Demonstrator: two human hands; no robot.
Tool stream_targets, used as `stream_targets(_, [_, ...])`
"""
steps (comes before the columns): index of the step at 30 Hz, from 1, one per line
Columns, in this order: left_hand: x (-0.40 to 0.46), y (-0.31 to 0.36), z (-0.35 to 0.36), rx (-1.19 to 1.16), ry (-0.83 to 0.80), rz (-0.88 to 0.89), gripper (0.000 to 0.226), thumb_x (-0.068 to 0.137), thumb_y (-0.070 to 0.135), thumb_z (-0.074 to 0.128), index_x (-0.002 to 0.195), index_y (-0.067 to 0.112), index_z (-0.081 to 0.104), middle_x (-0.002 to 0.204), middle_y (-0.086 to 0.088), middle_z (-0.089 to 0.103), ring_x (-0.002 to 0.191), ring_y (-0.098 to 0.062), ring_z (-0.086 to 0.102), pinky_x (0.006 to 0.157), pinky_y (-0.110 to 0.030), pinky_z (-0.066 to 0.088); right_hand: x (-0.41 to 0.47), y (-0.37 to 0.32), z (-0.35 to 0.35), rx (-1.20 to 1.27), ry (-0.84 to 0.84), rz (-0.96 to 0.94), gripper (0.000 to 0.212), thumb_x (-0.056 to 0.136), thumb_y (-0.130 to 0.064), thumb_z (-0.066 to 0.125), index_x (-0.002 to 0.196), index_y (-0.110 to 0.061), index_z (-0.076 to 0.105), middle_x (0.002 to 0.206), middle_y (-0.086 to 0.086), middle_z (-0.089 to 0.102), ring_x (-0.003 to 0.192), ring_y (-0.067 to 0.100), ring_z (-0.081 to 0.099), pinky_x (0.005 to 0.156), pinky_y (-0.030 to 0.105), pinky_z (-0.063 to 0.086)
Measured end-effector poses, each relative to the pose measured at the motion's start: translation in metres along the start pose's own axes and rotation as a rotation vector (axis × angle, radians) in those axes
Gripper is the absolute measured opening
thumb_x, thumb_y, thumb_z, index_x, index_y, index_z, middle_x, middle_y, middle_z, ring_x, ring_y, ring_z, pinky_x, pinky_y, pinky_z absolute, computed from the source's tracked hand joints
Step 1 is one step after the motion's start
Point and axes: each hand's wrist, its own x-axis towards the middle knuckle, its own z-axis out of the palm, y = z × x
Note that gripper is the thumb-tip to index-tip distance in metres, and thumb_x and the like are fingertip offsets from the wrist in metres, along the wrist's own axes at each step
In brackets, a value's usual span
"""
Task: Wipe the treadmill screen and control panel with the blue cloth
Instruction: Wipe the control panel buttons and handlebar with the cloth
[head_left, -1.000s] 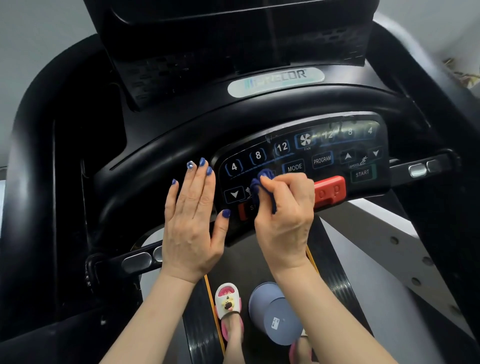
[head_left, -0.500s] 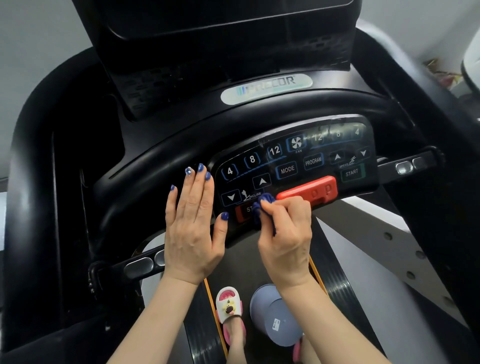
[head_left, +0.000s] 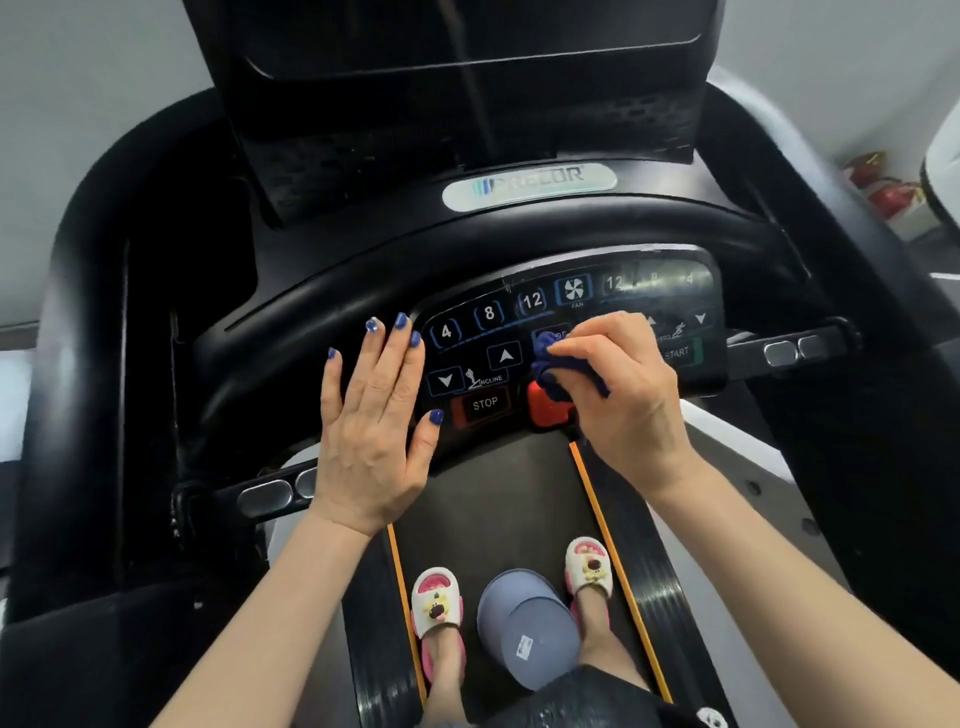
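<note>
Right hand (head_left: 623, 384) grips cloth (head_left: 556, 364) mid control panel (head_left: 467, 358); left hand (head_left: 371, 421) flat, open beside panel; screen (head_left: 467, 36) above probably unwiped.

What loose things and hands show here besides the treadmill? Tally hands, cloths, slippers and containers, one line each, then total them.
Hands: 2, the left hand and the right hand
Blue cloth: 1, bunched in the right hand
Slippers: 2
Grey container: 1
Total: 6
</note>
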Motion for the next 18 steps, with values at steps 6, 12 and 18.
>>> stream_targets(6, [0.0,0.01,0.008,0.033,0.026,-0.084,0.062,0.099,0.026,0.045,0.153,0.0,0.029,0.163,-0.013,0.023,0.156,-0.024,0.009,0.125,-0.051,0.003,0.028,0.024,0.012,0.074,-0.232,-0.315,0.014,0.09,-0.011,0.066,0.084,-0.002,0.074,0.092,0.011,0.067,0.09,0.023,0.052,0.078,0.04,0.047])
stream_targets(12, [-0.001,0.01,0.011,0.061,0.028,-0.086,0.061,0.101,0.028,0.04,0.153,-0.001,0.028,0.162,-0.013,0.025,0.155,-0.024,0.01,0.125,-0.053,0.008,0.037,0.038,0.013,0.075,-0.31,-0.408,0.017,0.094,-0.007,0.061,0.084,-0.003,0.074,0.093,0.01,0.066,0.089,0.024,0.05,0.08,0.035,0.044])
stream_targets(18, [-0.002,0.01,0.012,0.095,0.024,-0.07,0.059,0.105,0.031,0.034,0.156,0.003,0.022,0.163,-0.01,0.023,0.155,-0.024,0.013,0.125,-0.052,0.01,0.036,0.015,0.032,0.117,-0.187,-0.253,0.008,0.084,0.003,0.071,0.076,0.002,0.072,0.087,0.013,0.065,0.085,0.022,0.05,0.077,0.031,0.046])
